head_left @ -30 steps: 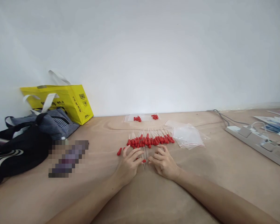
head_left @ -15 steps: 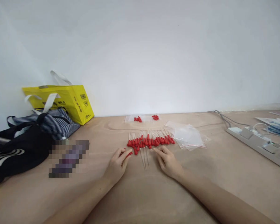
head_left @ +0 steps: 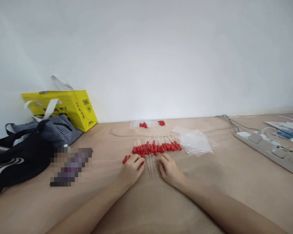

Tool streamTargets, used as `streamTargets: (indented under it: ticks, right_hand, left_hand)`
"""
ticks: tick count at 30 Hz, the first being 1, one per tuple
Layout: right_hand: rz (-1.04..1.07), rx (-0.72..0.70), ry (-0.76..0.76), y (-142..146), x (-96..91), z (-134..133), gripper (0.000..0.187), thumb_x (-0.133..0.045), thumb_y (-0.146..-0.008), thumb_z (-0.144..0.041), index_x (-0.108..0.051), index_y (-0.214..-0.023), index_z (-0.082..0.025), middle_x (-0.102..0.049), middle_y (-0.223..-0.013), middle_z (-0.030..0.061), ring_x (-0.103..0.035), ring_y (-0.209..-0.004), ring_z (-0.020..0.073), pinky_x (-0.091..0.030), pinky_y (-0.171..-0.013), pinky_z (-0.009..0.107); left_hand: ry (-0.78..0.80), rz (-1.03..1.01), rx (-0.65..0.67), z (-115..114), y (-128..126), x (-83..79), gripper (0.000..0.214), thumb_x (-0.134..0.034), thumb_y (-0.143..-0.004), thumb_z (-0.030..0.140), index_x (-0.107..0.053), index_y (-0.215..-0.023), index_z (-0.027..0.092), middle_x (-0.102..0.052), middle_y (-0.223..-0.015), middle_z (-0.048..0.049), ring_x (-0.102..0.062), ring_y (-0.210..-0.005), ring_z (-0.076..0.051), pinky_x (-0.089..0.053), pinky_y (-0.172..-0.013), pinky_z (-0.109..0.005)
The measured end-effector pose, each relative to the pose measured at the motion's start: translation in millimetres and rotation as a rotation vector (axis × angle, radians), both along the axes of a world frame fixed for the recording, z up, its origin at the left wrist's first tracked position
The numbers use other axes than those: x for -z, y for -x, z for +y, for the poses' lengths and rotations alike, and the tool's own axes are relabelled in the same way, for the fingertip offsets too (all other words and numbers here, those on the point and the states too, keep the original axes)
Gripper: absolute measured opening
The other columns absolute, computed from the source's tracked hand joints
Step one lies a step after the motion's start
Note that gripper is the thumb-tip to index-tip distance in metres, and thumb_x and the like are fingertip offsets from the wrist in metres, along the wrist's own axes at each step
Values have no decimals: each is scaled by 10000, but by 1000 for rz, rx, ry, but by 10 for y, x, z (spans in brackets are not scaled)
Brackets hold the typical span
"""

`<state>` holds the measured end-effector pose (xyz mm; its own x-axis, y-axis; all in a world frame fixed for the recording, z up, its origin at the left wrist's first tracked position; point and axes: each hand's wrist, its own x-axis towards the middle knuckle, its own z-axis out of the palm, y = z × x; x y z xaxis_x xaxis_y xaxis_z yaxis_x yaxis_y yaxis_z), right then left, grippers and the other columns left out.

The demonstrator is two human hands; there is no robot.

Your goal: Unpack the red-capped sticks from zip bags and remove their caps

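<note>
My left hand (head_left: 132,170) is closed, fingertips pinching a red rubber bulb (head_left: 142,162). Two loose red bulbs (head_left: 125,159) lie just beyond its knuckles. Opposite, my right hand (head_left: 171,170) pinches what looks like a thin clear dropper tube (head_left: 156,158); most of it is hidden by the fingers. Between the hands, several bare clear tubes (head_left: 150,167) lie with their tapered tips toward me. Behind them spreads a row of droppers (head_left: 158,148) with red bulbs on the near ends and tubes pointing away.
Clear zip bags (head_left: 196,143) lie right of the row. By the wall, another bag (head_left: 152,123) holds red-bulbed droppers. A yellow bag (head_left: 85,110), striped bag (head_left: 56,130) and black bag (head_left: 26,159) stand left. A power strip (head_left: 266,149) with cables sits right.
My left hand has moved right, toward the bare tubes, with a red bulb at its fingertips. Two loose bulbs now show behind it. My right hand has shifted slightly left.
</note>
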<state>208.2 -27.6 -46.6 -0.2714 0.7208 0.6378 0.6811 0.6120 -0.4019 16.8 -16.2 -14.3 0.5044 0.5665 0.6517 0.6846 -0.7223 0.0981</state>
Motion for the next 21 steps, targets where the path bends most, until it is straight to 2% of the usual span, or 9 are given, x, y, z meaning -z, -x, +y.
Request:
streamTargets:
  ticks: [7, 13, 15, 17, 21]
  right_hand:
    - [-6, -89, 58, 96, -90, -65, 118, -416, -778, -93, -511, -791, -163, -485, -848, 60, -510, -776, 134, -456, -714, 255]
    - [-58, -170, 117, 74, -184, -116, 118, -439, -814, -172, -544, -868, -158, -511, -889, 66, -507, -843, 144, -447, -765, 267]
    - [-49, -189, 124, 70, -190, -117, 135, -427, -827, -181, -547, -884, -157, -520, -898, 66, -507, -846, 140, -440, -762, 263]
    - [-30, -174, 117, 64, -186, -113, 158, -402, -839, -173, -550, -894, -157, -529, -904, 65, -505, -842, 136, -427, -755, 266]
    - [-36, -58, 47, 32, -182, -111, 173, -397, -845, -173, -567, -810, -175, -564, -838, 40, -499, -807, 142, -370, -730, 303]
  left_hand:
    - [-39, -119, -44, 19, 199, -58, 112, -443, -791, 166, -539, -735, 183, -548, -689, -10, -545, -650, -117, -450, -622, -223]
    - [100, -89, -125, 76, 262, -34, 148, -508, -772, 316, -582, -769, 188, -568, -664, -5, -541, -602, -130, -445, -583, -240]
    - [159, -95, -195, 104, 258, -75, 200, -502, -768, 359, -592, -793, 183, -579, -665, -12, -539, -601, -139, -440, -591, -255]
    - [231, -105, -318, 168, 253, -144, 224, -486, -766, 370, -592, -774, 173, -597, -697, -29, -552, -656, -159, -435, -636, -274]
    - [402, -65, -557, 394, 228, -263, 263, -503, -718, 416, -586, -661, 173, -625, -749, -58, -566, -785, -201, -414, -691, -287]
